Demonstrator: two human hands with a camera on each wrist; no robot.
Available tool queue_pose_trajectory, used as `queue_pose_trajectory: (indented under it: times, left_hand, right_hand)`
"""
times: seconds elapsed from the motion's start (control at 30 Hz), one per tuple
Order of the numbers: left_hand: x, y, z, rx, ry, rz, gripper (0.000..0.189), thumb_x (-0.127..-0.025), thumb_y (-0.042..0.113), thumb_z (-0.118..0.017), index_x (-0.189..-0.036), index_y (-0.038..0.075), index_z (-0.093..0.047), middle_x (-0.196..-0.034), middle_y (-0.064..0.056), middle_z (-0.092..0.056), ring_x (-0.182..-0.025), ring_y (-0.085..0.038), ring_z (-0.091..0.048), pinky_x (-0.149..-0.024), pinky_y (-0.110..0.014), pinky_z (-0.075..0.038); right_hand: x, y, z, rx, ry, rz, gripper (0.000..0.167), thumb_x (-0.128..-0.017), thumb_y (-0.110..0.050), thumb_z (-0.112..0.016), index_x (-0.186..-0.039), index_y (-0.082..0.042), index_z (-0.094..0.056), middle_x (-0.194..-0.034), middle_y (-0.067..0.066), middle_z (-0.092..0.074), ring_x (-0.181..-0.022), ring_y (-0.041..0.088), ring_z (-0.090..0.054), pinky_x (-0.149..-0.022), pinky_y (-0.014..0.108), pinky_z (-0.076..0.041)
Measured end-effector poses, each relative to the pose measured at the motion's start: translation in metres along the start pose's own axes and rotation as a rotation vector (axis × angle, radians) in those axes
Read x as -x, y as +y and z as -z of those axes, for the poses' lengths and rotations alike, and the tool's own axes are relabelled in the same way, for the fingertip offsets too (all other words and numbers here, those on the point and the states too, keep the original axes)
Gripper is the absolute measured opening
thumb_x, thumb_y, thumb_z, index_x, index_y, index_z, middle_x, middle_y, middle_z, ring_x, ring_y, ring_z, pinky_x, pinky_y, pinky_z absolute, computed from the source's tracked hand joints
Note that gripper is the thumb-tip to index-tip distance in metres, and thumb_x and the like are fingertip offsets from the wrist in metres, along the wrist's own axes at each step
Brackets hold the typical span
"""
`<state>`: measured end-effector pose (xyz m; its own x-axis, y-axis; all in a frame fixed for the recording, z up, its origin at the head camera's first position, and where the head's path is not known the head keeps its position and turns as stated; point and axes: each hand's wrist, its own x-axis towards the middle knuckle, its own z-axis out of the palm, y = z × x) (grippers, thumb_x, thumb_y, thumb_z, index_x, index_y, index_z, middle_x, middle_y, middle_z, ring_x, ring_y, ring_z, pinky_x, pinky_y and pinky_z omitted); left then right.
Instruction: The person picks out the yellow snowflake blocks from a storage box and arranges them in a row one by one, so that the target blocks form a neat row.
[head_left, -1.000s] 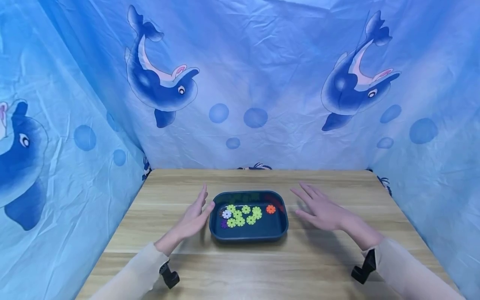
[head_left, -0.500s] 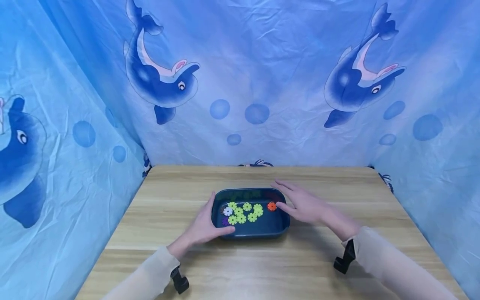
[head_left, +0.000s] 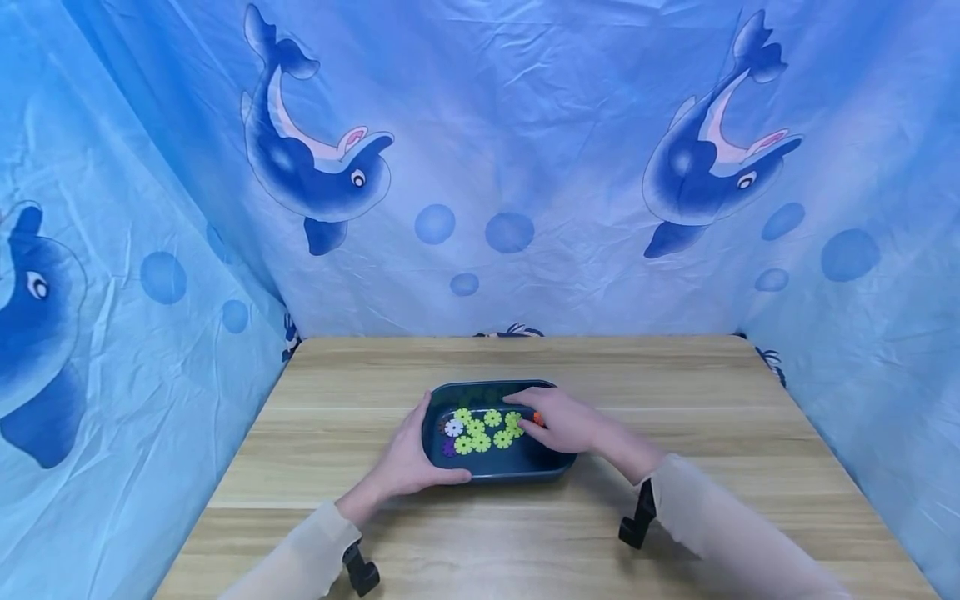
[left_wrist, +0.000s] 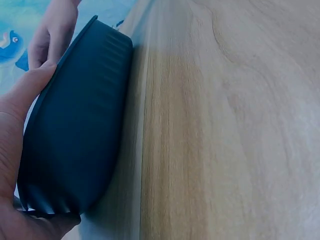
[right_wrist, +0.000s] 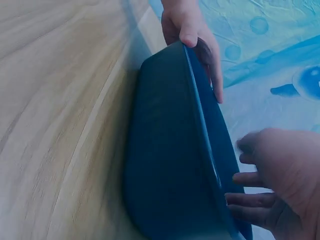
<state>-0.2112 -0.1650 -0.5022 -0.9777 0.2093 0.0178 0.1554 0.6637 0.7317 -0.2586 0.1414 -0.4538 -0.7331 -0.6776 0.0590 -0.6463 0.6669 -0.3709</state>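
A dark blue rectangular tray (head_left: pixel 517 477) sits on the table, holding several yellow-green snowflake discs (head_left: pixel 481 442), a white disc (head_left: pixel 453 427), a purple disc (head_left: pixel 448 448) and a partly covered orange disc (head_left: pixel 537 418). My left hand (head_left: pixel 408 458) grips the tray's left end, thumb along the front rim and fingers around the side; the left wrist view shows thumb and fingers on the tray's wall (left_wrist: pixel 80 110). Over the tray's right part hovers my right hand (head_left: pixel 566 419), fingers loosely bent above the discs. Nothing visible is held in it, also in the right wrist view.
The wooden table (head_left: pixel 480 533) extends around the tray on all sides. A blue dolphin-print curtain (head_left: pixel 480 167) stands behind the table and at both sides. Each wrist carries a black camera mount (head_left: pixel 637 517).
My left hand has moved from beside the tray to grip its left end. My right hand has travelled left from the table's right side to over the discs, covering part of the orange one.
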Motion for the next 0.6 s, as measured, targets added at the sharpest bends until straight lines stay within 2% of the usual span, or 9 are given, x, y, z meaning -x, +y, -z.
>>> queue_pose_trajectory:
  times: [0.17, 0.23, 0.37, 0.6]
  left_hand:
    - [0.000, 0.000, 0.001, 0.015, 0.003, 0.001, 0.147, -0.065, 0.054, -0.100, -0.172, 0.011, -0.010, -0.174, -0.021, -0.027, -0.158, -0.045, -0.032, -0.124, -0.066, -0.034]
    - [0.000, 0.000, 0.002, 0.018, 0.003, 0.002, 0.146, -0.065, 0.054, -0.100, -0.172, 0.011, -0.010, -0.174, -0.021, -0.027, -0.158, -0.045, -0.032, -0.124, -0.066, -0.034]
    - [0.001, -0.001, 0.002, 0.026, 0.001, -0.001, 0.145, -0.066, 0.054, -0.100, -0.172, 0.011, -0.011, -0.174, -0.020, -0.027, -0.159, -0.044, -0.032, -0.124, -0.066, -0.035]
    - [0.000, -0.002, 0.000, 0.014, 0.002, 0.002, 0.145, -0.066, 0.055, -0.100, -0.172, 0.011, -0.011, -0.174, -0.020, -0.028, -0.158, -0.043, -0.034, -0.124, -0.064, -0.035]
  right_hand:
    - [-0.016, -0.001, -0.009, 0.064, -0.052, 0.030, 0.042, -0.105, -0.017, -0.068, -0.146, -0.009, -0.065, -0.144, 0.011, -0.067, -0.122, 0.028, -0.069, -0.107, 0.047, -0.056]
    - [-0.022, -0.001, -0.013, 0.086, -0.067, 0.041, 0.037, -0.103, -0.016, -0.070, -0.139, -0.007, -0.070, -0.138, 0.010, -0.070, -0.129, 0.027, -0.067, -0.107, 0.045, -0.057]
    - [-0.031, -0.002, -0.023, 0.112, -0.102, 0.043, 0.032, -0.101, -0.015, -0.073, -0.132, -0.008, -0.074, -0.131, 0.008, -0.072, -0.123, 0.023, -0.069, -0.103, 0.040, -0.059]
    - [-0.038, -0.004, -0.034, 0.188, -0.098, 0.023, 0.026, -0.096, -0.012, -0.079, -0.121, -0.009, -0.080, -0.118, 0.006, -0.075, -0.112, 0.019, -0.072, -0.098, 0.036, -0.061]
